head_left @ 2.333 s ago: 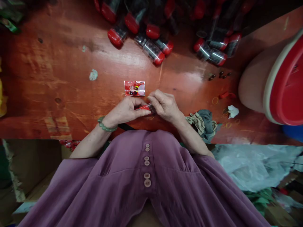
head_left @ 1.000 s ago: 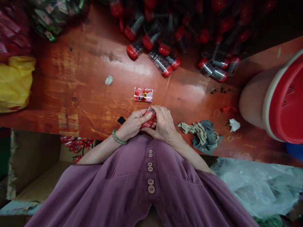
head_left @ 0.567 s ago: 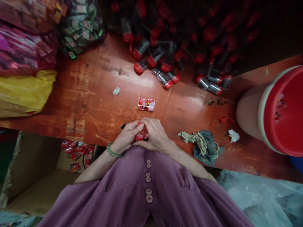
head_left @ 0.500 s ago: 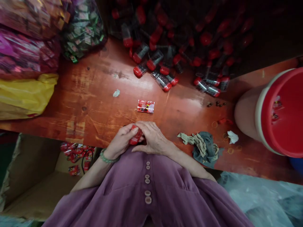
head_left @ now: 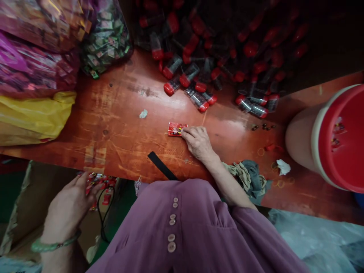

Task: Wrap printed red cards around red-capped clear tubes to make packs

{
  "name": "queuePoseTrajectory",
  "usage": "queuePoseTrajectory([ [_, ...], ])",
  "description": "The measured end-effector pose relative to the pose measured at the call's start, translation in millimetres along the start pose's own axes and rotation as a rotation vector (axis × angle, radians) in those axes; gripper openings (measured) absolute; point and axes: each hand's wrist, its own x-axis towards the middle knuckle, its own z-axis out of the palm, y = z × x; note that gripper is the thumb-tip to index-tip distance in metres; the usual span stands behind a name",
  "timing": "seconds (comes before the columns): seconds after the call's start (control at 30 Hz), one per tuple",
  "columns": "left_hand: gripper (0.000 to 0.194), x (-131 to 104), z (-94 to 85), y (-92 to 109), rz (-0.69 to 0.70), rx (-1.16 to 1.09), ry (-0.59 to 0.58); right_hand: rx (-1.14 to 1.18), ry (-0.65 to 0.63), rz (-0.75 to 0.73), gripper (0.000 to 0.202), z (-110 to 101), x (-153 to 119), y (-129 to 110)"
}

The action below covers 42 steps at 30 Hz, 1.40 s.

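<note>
Wooden table: a worn red-brown wooden table (head_left: 122, 125) fills my head feed, with clear red-ended tubes (head_left: 199, 100) heaped along the dark far side.
Far left: a bag of green packets (head_left: 108, 41), with a yellow plastic bag (head_left: 34, 117) nearer.
Right side: a pale bucket (head_left: 301, 132); left of it and nearer, a crumpled cloth (head_left: 250, 178).
Red sachet: the red sachet (head_left: 174, 129) lies mid-table, well apart from the tubes.
Right hand: my right hand (head_left: 200, 142) has its fingertips on the sachet's right end; pinching or merely pressing, I cannot tell.
Left hand: my left hand (head_left: 64, 208), blurred, is over the near-left cardboard box (head_left: 22, 212), fingers spread, no packet visible in them; red packets (head_left: 106, 197) lie inside.
Just changed: half a second ago I had both hands together around a red packet; now they are apart and a black strip (head_left: 160, 165) shows between them.
Meaning: I judge that packet released, though where it landed is unclear; contact has passed to the sachet.
</note>
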Motion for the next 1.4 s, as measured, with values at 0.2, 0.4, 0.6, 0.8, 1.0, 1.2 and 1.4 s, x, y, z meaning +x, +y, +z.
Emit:
queuePoseTrajectory([
  [0.2, 0.032, 82.9, 67.5, 119.5, 0.461, 0.137, 0.232, -0.026, 0.014, -0.049, 0.03, 3.6, 1.1, 3.8],
  [0.4, 0.034, 153.1, 124.0, 158.3, 0.816, 0.259, 0.149, 0.022, -0.063, -0.053, 0.028, -8.7, 6.4, 2.0],
  [0.6, 0.026, 165.6, 126.0, 148.5, 0.923, 0.261, 0.248, 0.178, -0.077, 0.084, 0.015, -52.9, 35.7, 22.2],
  [0.8, 0.026, 166.7, 121.8, 154.9, 0.863, 0.176, 0.192, -0.115, 0.007, 0.345, 0.027, -51.9, 86.9, 47.7],
  [1.0, 0.027, 165.7, 114.6, 159.8, 0.759, 0.125, 0.083, -0.028, -0.033, 0.287, 0.042, -47.2, 93.4, 50.7],
  [1.2, 0.014, 172.5, 111.7, 154.9, 0.707, -0.002, 0.126, 0.488, 0.19, 0.294, 0.026, -61.7, 56.5, 46.2],
  [1.4, 0.004, 163.8, 109.0, 154.3, 0.575, -0.396, 0.148, 1.282, 0.197, 0.518, 0.036, -55.9, 7.2, 26.4],
])
